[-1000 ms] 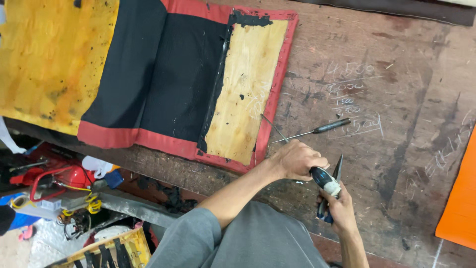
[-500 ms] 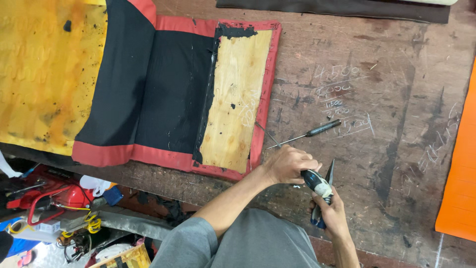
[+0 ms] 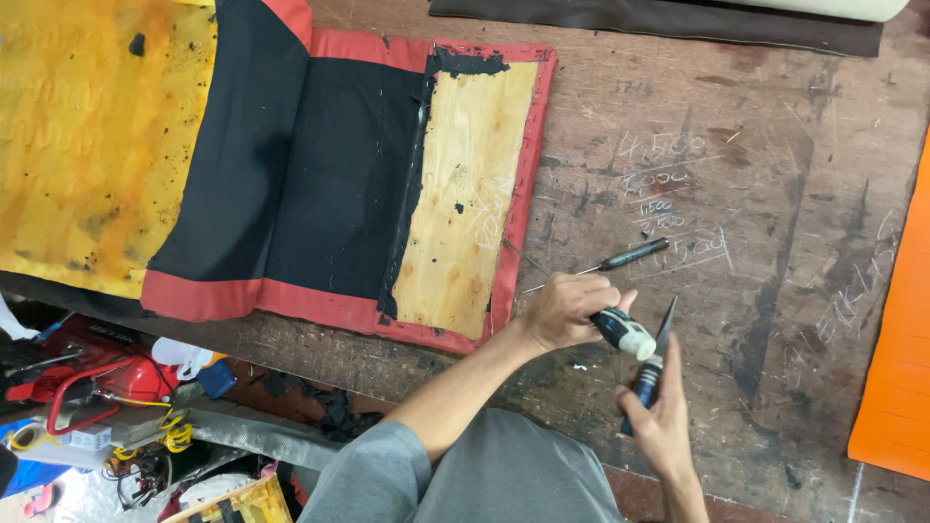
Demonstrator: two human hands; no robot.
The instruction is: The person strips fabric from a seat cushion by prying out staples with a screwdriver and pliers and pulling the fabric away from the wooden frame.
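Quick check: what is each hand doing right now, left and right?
Left hand: closed around a black-and-white tool handle.
Right hand: closed on a dark-handled tool whose blade points up.

Under your hands the bench (image 3: 775, 320) is worn, matt wood, scratched, stained and chalk-marked. The board (image 3: 465, 194) shows bare, pale plywood, rough-grained, edged in red cloth and half covered by matt black cloth. Your left hand (image 3: 567, 310) grips a tool (image 3: 625, 334) with a glossy black-and-white plastic handle. A screwdriver (image 3: 620, 260) beside it has a dull metal shaft. The sheet (image 3: 901, 358) looks smooth and orange.
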